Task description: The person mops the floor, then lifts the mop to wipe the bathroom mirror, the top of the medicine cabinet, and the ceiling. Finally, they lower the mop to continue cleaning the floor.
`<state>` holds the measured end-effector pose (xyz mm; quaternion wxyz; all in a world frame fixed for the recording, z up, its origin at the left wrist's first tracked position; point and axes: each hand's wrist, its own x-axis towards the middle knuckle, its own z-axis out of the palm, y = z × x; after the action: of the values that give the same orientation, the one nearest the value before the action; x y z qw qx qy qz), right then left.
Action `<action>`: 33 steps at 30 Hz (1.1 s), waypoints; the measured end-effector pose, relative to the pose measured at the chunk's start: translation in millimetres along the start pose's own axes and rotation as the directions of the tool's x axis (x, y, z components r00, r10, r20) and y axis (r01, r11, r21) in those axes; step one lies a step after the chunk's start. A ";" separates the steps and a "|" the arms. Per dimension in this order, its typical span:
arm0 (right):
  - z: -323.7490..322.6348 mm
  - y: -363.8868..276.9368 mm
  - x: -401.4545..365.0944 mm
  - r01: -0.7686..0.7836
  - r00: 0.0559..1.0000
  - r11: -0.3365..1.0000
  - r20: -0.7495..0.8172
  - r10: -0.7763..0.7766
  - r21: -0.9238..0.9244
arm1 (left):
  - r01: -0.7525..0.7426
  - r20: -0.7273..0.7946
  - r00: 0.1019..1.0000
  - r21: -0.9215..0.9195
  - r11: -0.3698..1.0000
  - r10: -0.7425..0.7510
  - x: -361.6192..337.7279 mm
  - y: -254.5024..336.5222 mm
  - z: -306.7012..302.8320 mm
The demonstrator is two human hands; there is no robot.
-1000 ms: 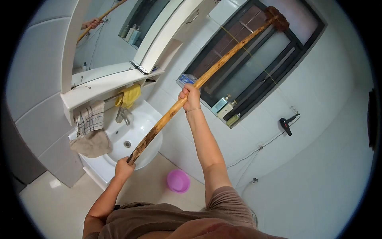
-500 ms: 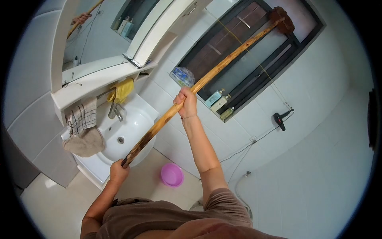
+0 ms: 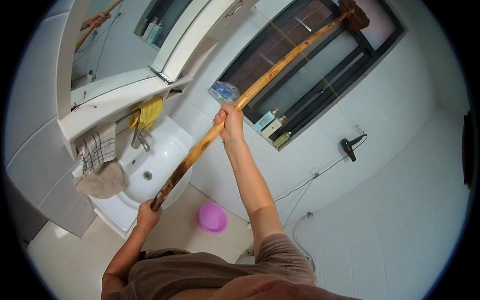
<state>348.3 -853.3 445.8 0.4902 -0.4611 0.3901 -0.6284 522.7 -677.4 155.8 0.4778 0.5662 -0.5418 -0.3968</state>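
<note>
1. The left hand, nearest, has its fingers wrapped round the dark lower end of a long wooden pole, in front of the sink's near edge.
2. The right hand, arm stretched forward, is closed firmly about the pole partway along, where the wood turns pale; a thin bracelet circles that wrist.
3. Beneath the pole sits the white sink, with a tap at its back edge. A grey-brown cloth drapes over its left edge, and a checked towel and a yellow cloth hang along the back.
4. Down on the floor, right of the sink and near the floor's edge at the wall, stands a pink tub.
5. Above the sink's back edge runs a white shelf, below a mirror (which catches a hand and a length of pole).
6. On the window sill, a blue packet lies at the left corner; three bottles stand by the right corner.
7. Farthest, the pole slants up across the window, its rough brown head before the upper panes; whether they touch, I cannot tell.
</note>
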 end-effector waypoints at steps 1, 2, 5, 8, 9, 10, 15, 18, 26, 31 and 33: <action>3.9 0.8 2.5 0.000 1.000 1.000 0.014 0.000 -0.011 | 0.002 -0.016 1.000 -0.010 1.000 -0.002 -1.0 3.9 -1.7; 9.2 1.4 6.5 0.006 1.000 1.000 0.011 -0.006 -0.013 | 0.003 -0.031 1.000 -0.021 1.000 -0.004 -1.2 8.1 -3.6; 17.4 7.4 20.2 -0.043 0.999 0.999 0.015 0.043 0.029 | 0.050 -0.006 0.999 0.010 0.999 -0.050 -2.9 15.4 -8.7; 21.9 31.7 21.0 -0.073 0.997 0.997 -0.010 0.073 -0.002 | 0.121 0.069 0.990 0.003 0.993 -0.121 -16.2 8.8 -17.8; 24.1 40.7 15.9 -0.072 0.997 0.996 -0.025 0.070 -0.047 | 0.126 0.067 0.990 0.005 0.992 -0.126 -24.3 -0.3 -20.3; 25.3 49.0 8.5 -0.088 0.996 0.991 -0.010 0.087 -0.103 | 0.131 0.052 0.990 -0.008 0.991 -0.130 -34.4 -14.8 -22.8; 40.2 105.2 -50.0 -0.144 0.989 0.989 -0.012 0.144 -0.016 | 0.215 0.052 0.975 0.052 0.975 -0.217 -89.8 -49.9 -65.1; 50.9 131.8 -89.1 -0.185 0.983 0.983 -0.015 0.185 0.011 | 0.322 0.091 0.940 0.074 0.944 -0.328 -126.3 -67.8 -92.6; 76.5 159.6 -164.0 -0.353 0.935 0.927 0.009 0.355 0.127 | 0.378 0.080 0.918 0.109 0.919 -0.387 -188.8 -99.5 -143.7; 69.8 153.1 -169.6 -0.313 0.950 0.945 0.017 0.313 0.097 | 0.342 0.079 0.932 0.134 0.930 -0.354 -183.5 -108.5 -139.2; 64.9 147.9 -174.4 -0.312 0.950 0.946 0.053 0.308 0.091 | 0.322 0.082 0.939 0.136 0.937 -0.334 -179.9 -126.6 -134.2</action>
<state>465.1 -717.4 289.5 0.6123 -0.3813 0.4171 -0.5530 664.5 -489.4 51.2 0.3408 0.6550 -0.4870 -0.4665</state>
